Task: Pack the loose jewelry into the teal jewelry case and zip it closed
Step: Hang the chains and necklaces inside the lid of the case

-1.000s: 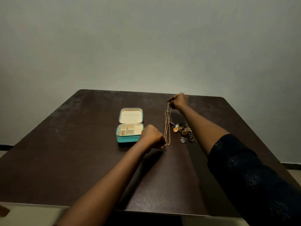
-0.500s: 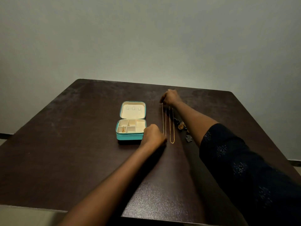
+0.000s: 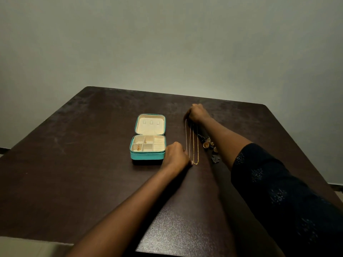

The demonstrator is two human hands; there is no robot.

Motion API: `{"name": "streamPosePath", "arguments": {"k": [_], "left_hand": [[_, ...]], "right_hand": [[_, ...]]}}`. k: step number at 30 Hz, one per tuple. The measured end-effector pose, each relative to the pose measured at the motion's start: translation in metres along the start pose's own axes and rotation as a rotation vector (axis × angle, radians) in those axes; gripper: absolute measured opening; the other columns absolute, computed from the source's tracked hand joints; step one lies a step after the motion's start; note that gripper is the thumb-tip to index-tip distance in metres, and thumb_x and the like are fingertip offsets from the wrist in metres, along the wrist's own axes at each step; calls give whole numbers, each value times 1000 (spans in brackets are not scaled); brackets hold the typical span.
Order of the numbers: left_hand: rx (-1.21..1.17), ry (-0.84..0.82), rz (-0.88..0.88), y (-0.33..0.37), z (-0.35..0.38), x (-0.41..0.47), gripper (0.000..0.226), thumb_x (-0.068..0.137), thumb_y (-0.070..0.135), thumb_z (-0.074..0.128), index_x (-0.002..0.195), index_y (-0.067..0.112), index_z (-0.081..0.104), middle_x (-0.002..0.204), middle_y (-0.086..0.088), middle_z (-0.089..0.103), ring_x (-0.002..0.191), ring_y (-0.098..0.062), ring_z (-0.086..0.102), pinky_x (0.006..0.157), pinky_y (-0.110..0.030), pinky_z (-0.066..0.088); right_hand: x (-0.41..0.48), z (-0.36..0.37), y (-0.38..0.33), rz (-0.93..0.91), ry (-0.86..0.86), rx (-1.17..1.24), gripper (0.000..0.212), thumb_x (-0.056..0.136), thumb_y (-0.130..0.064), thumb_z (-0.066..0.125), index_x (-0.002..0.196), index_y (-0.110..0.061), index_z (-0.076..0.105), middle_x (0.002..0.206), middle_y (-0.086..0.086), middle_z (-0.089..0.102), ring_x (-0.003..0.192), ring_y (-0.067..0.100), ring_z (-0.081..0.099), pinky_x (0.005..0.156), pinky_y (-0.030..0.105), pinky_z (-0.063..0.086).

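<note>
while stretched, chains [image 3: 193, 145] between curled fingers [image 3: 187, 116]

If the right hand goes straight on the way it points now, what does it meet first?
Probably nothing: the right hand points away and slightly left, beyond the open teal case, over bare table to its far edge; depth is hard to judge.

Shiny gold metal chain [image 3: 195, 145], matt table [image 3: 74, 164]
</note>
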State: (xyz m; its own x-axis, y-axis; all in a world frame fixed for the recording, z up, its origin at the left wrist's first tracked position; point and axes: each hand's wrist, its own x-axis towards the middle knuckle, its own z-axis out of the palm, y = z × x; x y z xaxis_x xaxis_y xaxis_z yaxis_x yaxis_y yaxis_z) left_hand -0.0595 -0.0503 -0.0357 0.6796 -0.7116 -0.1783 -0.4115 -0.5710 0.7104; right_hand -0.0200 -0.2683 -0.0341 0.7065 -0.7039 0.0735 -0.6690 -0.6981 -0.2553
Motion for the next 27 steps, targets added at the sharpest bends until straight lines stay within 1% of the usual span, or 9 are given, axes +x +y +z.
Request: {"name": "streamPosePath", "arguments": {"k": [4, 6, 8, 13, 17, 20, 22, 25, 27], "left_hand": [[54, -21, 16, 1, -1, -1, 36, 70, 21, 81, 99, 6, 67, 108, -15, 66, 107, -27, 59, 85, -30, 47], [101, -36, 3, 2, -1, -1, 47, 68, 24, 83, 107, 8, 63, 116, -14, 63, 113, -28, 56, 91, -33, 46], [138, -48, -13, 3, -1, -1, 53, 66, 26, 84, 111, 9, 61, 119, -14, 61, 115, -30, 55, 93, -35, 47], [161, -48, -10, -1, -1, 0, 50, 68, 30, 82, 109, 10, 61, 119, -13, 61, 113, -31, 56, 92, -37, 48], [159, -61, 11, -2, -2, -3, 46, 70, 28, 81, 106, 8, 60, 118, -13, 60, 111, -30, 56, 90, -37, 47], [182, -69, 25, -2, -2, -4, 53, 66, 27, 84, 108, 9, 57, 119, -15, 58, 110, -31, 56, 90, -36, 46], [198, -75, 36, -2, -3, -4, 55, 67, 25, 84, 110, 7, 56, 120, -17, 58, 111, -33, 56, 91, -36, 46], [223, -99, 46, 0, -5, -6, 53, 66, 25, 84, 109, 7, 58, 118, -17, 60, 109, -32, 58, 91, -35, 47], [219, -107, 57, 0, -7, -6, 47, 67, 25, 84, 104, 8, 61, 115, -16, 62, 106, -31, 60, 88, -34, 48]], "right_hand": [[-3, 2, 1, -22, -14, 3, 26, 85, -10, 62, 110, -2, 63, 113, 19, 63, 101, 35, 61, 88, 44, 52], [-3, 3, 2, -28, -19, 5, 27, 84, -11, 64, 111, -5, 65, 112, 17, 64, 100, 33, 62, 88, 42, 53], [-5, 3, 2, -31, -18, 5, 27, 84, -10, 64, 111, -5, 66, 111, 17, 65, 99, 32, 62, 88, 42, 53], [-7, 3, 3, -21, -12, 13, 27, 84, -10, 63, 111, -6, 66, 112, 16, 64, 100, 32, 62, 90, 41, 52], [-10, 0, 1, -15, 1, 28, 25, 85, -8, 63, 109, -5, 67, 110, 18, 65, 99, 33, 63, 89, 41, 52], [-13, -1, 1, -17, -9, 36, 26, 86, -8, 61, 111, -6, 67, 113, 17, 65, 100, 32, 63, 89, 40, 52], [-16, -3, 1, -19, -14, 38, 27, 88, -8, 59, 113, -3, 66, 114, 19, 65, 102, 32, 63, 90, 39, 52], [-22, -8, 0, -22, -15, 50, 29, 89, -12, 60, 116, -2, 63, 117, 21, 63, 107, 33, 61, 91, 38, 49], [-28, -12, -1, -36, -24, 54, 29, 90, -13, 59, 117, -2, 63, 118, 21, 62, 108, 32, 60, 92, 37, 48]]}}
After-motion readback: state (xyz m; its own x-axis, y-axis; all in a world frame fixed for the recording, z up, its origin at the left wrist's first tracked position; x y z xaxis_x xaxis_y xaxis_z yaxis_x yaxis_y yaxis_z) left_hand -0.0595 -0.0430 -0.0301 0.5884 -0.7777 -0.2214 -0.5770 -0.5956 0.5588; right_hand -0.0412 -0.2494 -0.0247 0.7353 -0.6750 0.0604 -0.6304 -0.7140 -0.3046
